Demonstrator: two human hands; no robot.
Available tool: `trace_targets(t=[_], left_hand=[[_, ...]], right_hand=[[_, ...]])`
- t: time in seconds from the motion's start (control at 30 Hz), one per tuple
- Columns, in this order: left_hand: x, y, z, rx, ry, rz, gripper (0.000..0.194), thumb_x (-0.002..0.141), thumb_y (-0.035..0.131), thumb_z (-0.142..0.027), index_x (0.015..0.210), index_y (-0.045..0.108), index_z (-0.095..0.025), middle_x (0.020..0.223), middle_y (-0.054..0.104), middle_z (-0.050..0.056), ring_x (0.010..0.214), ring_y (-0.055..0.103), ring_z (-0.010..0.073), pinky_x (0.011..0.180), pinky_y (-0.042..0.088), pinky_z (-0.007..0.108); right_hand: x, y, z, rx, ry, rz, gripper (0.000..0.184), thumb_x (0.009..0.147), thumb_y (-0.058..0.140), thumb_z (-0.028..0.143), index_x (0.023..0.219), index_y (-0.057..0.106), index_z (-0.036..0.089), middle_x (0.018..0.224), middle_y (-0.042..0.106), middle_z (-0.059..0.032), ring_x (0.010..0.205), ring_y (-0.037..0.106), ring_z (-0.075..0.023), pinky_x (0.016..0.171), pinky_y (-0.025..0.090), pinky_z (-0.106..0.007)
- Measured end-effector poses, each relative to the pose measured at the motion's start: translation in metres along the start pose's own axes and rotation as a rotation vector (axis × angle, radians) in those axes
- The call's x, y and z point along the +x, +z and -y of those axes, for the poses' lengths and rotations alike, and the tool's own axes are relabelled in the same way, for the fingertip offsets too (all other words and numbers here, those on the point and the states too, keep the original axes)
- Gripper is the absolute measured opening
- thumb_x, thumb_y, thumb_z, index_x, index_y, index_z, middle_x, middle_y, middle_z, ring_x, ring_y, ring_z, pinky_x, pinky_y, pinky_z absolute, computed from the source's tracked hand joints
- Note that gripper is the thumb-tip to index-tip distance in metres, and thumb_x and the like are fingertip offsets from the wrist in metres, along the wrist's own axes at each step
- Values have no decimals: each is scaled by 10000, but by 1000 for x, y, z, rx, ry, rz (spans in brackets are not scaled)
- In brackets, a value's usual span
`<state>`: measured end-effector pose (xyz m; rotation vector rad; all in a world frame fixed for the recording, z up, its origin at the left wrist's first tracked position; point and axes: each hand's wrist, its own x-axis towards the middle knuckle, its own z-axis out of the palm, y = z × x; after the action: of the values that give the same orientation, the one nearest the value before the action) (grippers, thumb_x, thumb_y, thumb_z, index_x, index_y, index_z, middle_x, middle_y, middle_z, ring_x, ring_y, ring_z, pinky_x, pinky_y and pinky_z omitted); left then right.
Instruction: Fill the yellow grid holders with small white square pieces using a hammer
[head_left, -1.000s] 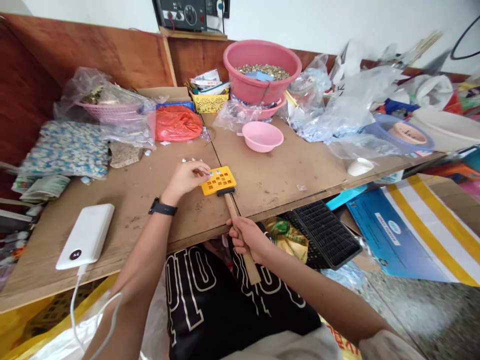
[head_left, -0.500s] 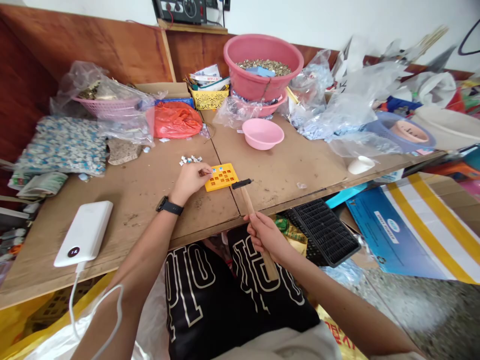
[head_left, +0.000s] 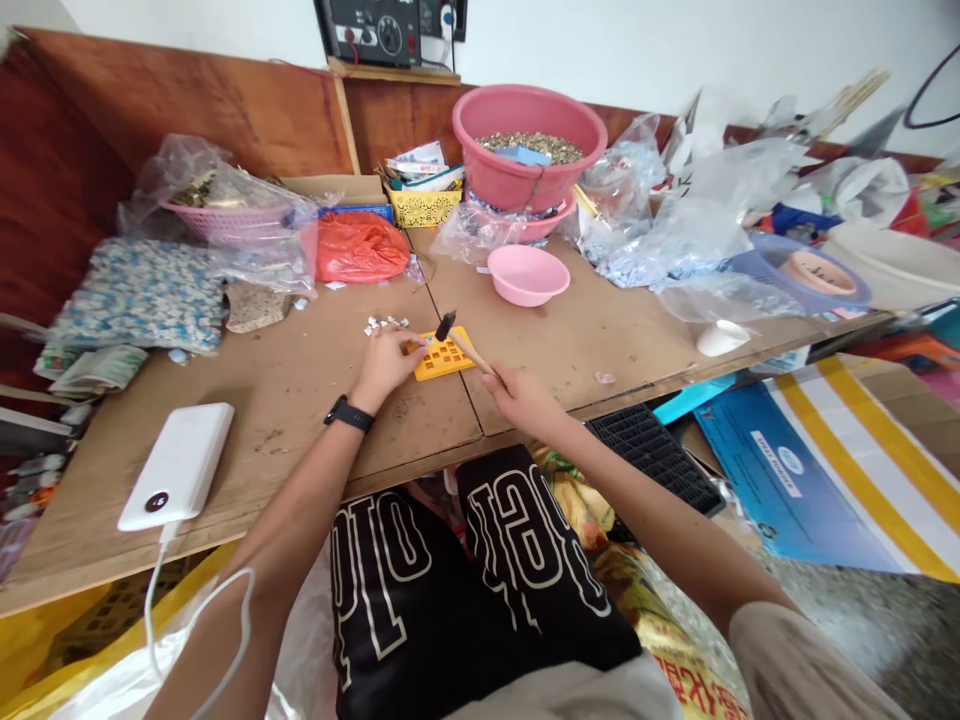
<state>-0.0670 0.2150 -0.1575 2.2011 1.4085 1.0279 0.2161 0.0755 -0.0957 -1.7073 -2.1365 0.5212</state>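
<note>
White plastic power bank [head_left: 176, 468]: lying on the tan plywood surface [head_left: 285, 420], well left of the hands, with a white charging cable [head_left: 149, 610] running down from its lower end

Small white pieces [head_left: 385, 323]: a loose cluster on the surface, just above the left hand

Left hand [head_left: 386, 365]: grip pinched shut right at the tray's left edge, anything held too small to tell; black wristwatch [head_left: 349, 413] on the wrist

Yellow plastic tray [head_left: 446, 360]: flat on the surface between the hands, with rows of small square recesses

Wooden-handled hammer [head_left: 469, 350]: black head [head_left: 446, 325] raised above the tray, handle slanting down to the right hand

Right hand [head_left: 521, 395]: grip closed around the hammer's handle end, beside the surface's front edge

Pink plastic bowl [head_left: 527, 276]: standing on the surface, well beyond the hammer
</note>
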Motion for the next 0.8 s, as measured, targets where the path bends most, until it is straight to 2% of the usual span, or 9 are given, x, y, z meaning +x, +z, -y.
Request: trace_targets(t=[0.07,0.17,0.27,0.33,0.4,0.5,0.6,0.67,0.8], left_hand=[[2,-1,3,-68,-1,-25,196,888,875,-366,1046,898,-252,1168,816,108,1169,723,335,1229,518,591],[7,-10,9,-166,-58,-176,316,895,842,-364,1180,876,-235,1235,841,104,1124,748,294,1131,586,489],[13,-29,26,-227,-231,-333,357,947,712,-336,1234,855,-178,1147,861,110,979,766,250,984,619,396],[16,-44,41,-201,-326,-395,362,946,671,-325,1208,855,-156,1090,864,108,964,780,250,956,613,368],[15,-57,56,-130,-394,-428,338,934,659,-318,1153,860,-157,1062,866,102,999,793,267,966,605,359],[10,-70,68,-13,-451,-418,276,925,661,-315,1063,856,-176,1034,864,101,1022,794,288,980,594,361],[4,-72,70,58,-414,-338,248,940,661,-329,1020,852,-192,1041,866,110,999,785,291,954,584,366],[2,-71,69,83,-356,-267,257,956,659,-355,1008,857,-201,1036,872,110,961,778,293,913,576,374],[0,-65,65,99,-244,-172,282,976,671,-413,1048,875,-233,1042,887,92,913,774,282,844,558,360]], right_hand=[[7,1,6,-14,-22,-60,329,1236,429,388,1179,681,183,920,778,-98,808,690,-252,716,381,-311],[11,11,16,-70,9,-116,424,1258,331,403,1342,662,151,942,810,-122,804,730,-279,698,394,-318],[17,22,25,-204,66,-5,382,1247,386,374,1388,655,143,1007,840,-154,803,746,-288,689,398,-322],[23,23,29,-253,39,62,339,1236,441,378,1344,678,161,1084,851,-171,847,760,-293,704,416,-326],[28,22,32,-223,-1,30,363,1248,406,398,1341,673,170,1123,849,-172,891,769,-296,723,434,-327],[34,22,33,-149,5,-54,420,1264,318,408,1378,640,163,1070,838,-168,865,756,-295,727,443,-330],[35,27,26,-149,33,31,340,1236,421,377,1330,666,160,1022,824,-183,814,726,-288,723,436,-336],[34,31,16,-93,17,78,266,1207,499,356,1220,694,176,1018,811,-173,838,711,-277,742,440,-334],[26,41,-7,263,24,56,308,1189,508,429,994,636,228,866,707,-51,801,641,-220,712,447,-296]])
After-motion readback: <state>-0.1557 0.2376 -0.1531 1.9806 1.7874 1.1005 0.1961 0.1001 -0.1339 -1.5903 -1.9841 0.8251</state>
